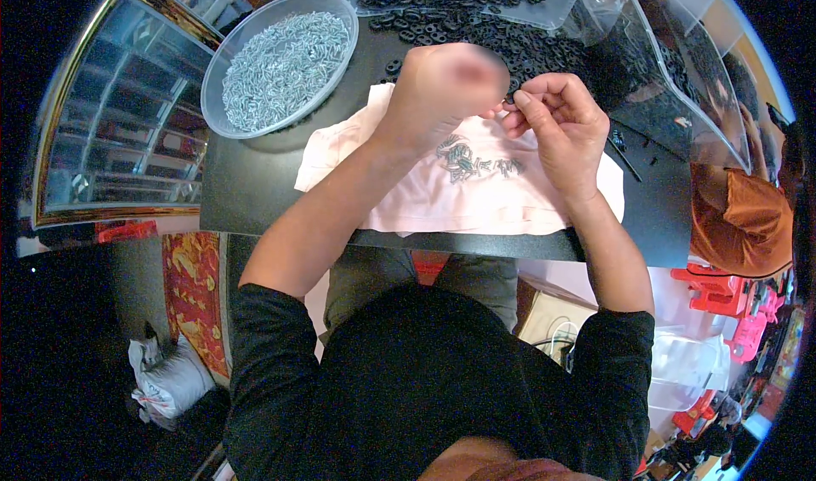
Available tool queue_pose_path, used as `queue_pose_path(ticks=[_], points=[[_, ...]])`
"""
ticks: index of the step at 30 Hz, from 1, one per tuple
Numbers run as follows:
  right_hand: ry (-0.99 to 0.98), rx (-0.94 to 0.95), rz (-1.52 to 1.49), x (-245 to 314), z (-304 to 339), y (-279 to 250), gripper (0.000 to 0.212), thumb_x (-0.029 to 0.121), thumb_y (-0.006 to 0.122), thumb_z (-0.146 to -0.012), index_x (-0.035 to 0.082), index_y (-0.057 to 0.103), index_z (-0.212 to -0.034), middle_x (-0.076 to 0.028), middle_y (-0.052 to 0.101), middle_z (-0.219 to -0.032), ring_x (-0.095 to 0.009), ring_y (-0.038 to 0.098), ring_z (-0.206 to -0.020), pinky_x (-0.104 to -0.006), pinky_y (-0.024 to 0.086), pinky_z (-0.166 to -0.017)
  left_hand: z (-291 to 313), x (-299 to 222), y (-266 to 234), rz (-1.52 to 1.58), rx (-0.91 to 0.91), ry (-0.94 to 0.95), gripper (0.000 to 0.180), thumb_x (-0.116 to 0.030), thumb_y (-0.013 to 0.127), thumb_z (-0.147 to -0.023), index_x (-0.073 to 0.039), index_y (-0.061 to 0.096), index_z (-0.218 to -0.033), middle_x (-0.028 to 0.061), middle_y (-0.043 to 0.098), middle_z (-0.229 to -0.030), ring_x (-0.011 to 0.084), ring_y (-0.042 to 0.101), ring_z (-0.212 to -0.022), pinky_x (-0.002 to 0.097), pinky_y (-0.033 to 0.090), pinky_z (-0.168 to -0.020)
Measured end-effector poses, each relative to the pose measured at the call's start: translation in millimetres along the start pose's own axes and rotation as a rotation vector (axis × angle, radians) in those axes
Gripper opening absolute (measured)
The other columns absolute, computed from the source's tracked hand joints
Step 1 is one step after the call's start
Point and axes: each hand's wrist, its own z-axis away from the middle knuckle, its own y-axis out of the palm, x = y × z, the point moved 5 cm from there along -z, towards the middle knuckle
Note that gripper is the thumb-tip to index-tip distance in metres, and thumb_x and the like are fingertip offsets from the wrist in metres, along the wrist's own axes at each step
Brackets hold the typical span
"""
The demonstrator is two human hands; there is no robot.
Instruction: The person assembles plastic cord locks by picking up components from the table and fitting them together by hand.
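Observation:
My right hand (pixel 565 128) pinches a small black plastic piece (pixel 513 96) between thumb and fingers. Close against it, my left hand (pixel 446 86) is curled, its back toward me and partly blurred; whatever it holds is hidden. Both hands are above a pale pink cloth (pixel 408 196) spread on the dark table. On the cloth lies a small heap of silvery screws (pixel 463 160). Just beyond my hands is a large pile of black plastic pieces (pixel 544 48), flat and oval with holes.
A clear round bowl (pixel 344 82) full of silvery screws stands at the left. Behind is a clear plastic bin (pixel 561 9) with more black pieces. A transparent container (pixel 722 111) stands at the right, near a thin dark rod (pixel 625 158) on the table (pixel 246 183).

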Motion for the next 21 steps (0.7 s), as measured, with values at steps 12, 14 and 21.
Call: queue_pose_path(ticks=[12,14,21], points=[[-0.121,0.136,0.154,4,-3,0,0.03,-0.004,0.057,-0.078,-0.002,0.053,-0.108,-0.005,0.055,-0.084,-0.009,0.054,-0.065,-0.0203,0.048,-0.056,1,-2,-5,0.063,0.015,-0.058,0.017,-0.005,0.063,-0.075,0.0,0.056,-0.089,0.0078,0.061,-0.071,0.0122,0.058,-0.062,0.0212,0.047,-0.055],[-0.157,0.199,0.275,6,-4,1,0.032,-0.004,0.058,-0.077,-0.002,0.055,-0.108,-0.004,0.053,-0.085,-0.008,0.053,-0.066,-0.0198,0.047,-0.056,-1,-2,-3,0.077,0.043,-0.054,0.016,-0.004,0.063,-0.075,-0.001,0.054,-0.088,0.0077,0.06,-0.071,0.0125,0.058,-0.062,0.0214,0.046,-0.055],[-0.355,0.149,0.371,13,-4,4,0.026,0.004,0.064,-0.069,0.001,0.059,-0.095,-0.008,0.053,-0.066,-0.014,0.051,-0.054,-0.0244,0.042,-0.049,-1,-3,-2,0.072,0.093,-0.068,0.016,-0.004,0.064,-0.074,-0.002,0.054,-0.086,0.0066,0.059,-0.068,0.0121,0.057,-0.059,0.0213,0.046,-0.053]])
